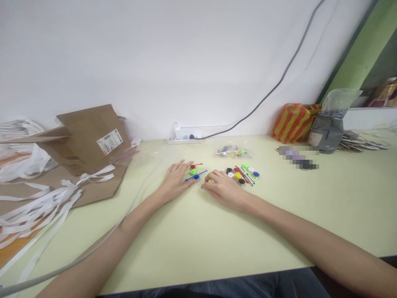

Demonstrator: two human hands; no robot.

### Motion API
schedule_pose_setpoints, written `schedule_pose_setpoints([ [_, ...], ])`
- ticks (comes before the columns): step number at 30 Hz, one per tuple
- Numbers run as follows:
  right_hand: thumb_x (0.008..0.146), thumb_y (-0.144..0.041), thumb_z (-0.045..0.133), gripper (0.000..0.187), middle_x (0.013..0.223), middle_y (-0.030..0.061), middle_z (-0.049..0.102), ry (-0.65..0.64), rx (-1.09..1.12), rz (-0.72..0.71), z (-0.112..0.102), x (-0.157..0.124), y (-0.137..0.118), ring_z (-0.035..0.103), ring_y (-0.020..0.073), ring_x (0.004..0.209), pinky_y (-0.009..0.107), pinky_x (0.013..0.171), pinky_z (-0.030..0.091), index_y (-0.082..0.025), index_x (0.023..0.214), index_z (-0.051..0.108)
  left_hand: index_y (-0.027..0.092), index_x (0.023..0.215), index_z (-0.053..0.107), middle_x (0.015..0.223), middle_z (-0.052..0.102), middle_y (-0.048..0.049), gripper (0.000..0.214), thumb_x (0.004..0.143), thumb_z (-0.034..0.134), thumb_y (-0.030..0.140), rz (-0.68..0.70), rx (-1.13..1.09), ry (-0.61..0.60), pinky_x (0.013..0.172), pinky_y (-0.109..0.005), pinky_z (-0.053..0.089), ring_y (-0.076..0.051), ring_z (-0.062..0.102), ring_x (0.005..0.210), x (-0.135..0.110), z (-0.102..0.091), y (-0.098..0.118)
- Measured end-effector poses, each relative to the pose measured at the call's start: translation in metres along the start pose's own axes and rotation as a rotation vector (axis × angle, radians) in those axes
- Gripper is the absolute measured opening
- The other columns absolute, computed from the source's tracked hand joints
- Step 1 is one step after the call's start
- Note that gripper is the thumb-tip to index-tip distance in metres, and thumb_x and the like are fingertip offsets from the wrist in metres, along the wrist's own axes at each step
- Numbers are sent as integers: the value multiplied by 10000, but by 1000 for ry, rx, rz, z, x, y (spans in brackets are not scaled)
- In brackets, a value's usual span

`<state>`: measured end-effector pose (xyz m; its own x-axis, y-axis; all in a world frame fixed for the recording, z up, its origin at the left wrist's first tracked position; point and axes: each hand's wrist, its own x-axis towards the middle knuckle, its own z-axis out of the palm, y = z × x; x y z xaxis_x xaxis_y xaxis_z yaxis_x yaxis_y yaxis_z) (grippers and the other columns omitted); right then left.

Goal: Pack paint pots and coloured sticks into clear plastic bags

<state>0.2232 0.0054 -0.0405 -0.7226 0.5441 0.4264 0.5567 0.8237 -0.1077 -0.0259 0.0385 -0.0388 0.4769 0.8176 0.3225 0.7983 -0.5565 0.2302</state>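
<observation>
My left hand [175, 180] lies flat on the pale green table [192, 240], fingers stretched out beside a blue stick-and-disc piece [195, 177], a green one [192, 171] and a red one [195, 165]. My right hand [221, 188] rests palm down just to the right, fingers curled with a small yellow piece [210, 180] at its fingertips. Right of that hand sits a cluster of small coloured discs and thin sticks [243, 174]. A clear bag of the same coloured parts [233, 152] lies behind it.
A flattened brown cardboard box [89, 140] and loose white strips [46, 203] fill the left side. A white power strip [184, 136] with a grey cable sits at the wall. An orange striped bag [293, 122] and a grey wrapped bundle [328, 124] stand at the back right.
</observation>
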Motion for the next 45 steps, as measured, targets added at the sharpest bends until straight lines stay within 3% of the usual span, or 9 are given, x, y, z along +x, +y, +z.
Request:
schedule_pose_setpoints([
  [4, 983, -119, 481, 254, 1126, 110, 630, 2, -8, -14, 0, 0, -1, 507, 232, 1076, 376, 868, 383, -192, 1116, 684, 269, 1463, 390, 1428, 529, -97, 561, 959, 548, 458, 29, -4, 34, 1126, -485, 321, -302, 407, 1390, 0, 0, 1],
  [8, 982, -114, 470, 254, 1118, 115, 630, 6, -33, -28, -2, 1, -2, 499, 230, 1074, 372, 864, 378, -184, 1096, 687, 279, 1499, 340, 1485, 481, -92, 569, 982, 521, 432, 93, 19, 43, 1150, -487, 303, -291, 339, 1446, 2, 1, 0],
  [15, 996, -129, 455, 255, 1098, 105, 634, -32, -36, -49, -3, 1, -6, 503, 228, 1071, 370, 863, 365, -181, 1071, 694, 261, 1181, 647, 1567, 380, -78, 258, 994, 502, 363, 204, 78, 91, 1169, -514, 309, -293, 328, 1456, 4, -3, 10],
  [32, 981, -115, 477, 261, 1103, 101, 642, -36, -20, -38, -2, 1, -6, 509, 233, 1076, 378, 868, 368, -185, 1055, 718, 263, 1187, 662, 1500, 451, -88, 282, 991, 489, 368, 150, 106, 63, 1154, -522, 341, -305, 355, 1445, 3, 3, 3],
  [36, 982, -121, 479, 258, 1106, 100, 642, -33, -11, -33, -2, 1, -5, 510, 232, 1077, 378, 870, 370, -188, 1060, 716, 265, 1308, 588, 1506, 455, -91, 351, 989, 485, 367, 136, 91, 59, 1161, -510, 329, -299, 339, 1458, 3, 4, 1],
  [40, 987, -129, 474, 260, 1106, 105, 642, -41, -10, -30, -2, 1, -6, 512, 235, 1079, 379, 867, 370, -185, 1062, 715, 266, 1516, 348, 1529, 449, -95, 551, 995, 471, 398, 93, 37, 35, 1180, -505, 289, -296, 259, 1505, 2, 6, -1],
  [45, 986, -125, 468, 261, 1112, 103, 641, -42, 4, -23, -2, 1, -6, 513, 232, 1078, 382, 875, 370, -184, 1057, 712, 264, 1584, 185, 1547, 439, -101, 647, 1016, 418, 467, 45, -25, -21, 1201, -506, 234, -291, 228, 1520, 1, 9, -5],
])
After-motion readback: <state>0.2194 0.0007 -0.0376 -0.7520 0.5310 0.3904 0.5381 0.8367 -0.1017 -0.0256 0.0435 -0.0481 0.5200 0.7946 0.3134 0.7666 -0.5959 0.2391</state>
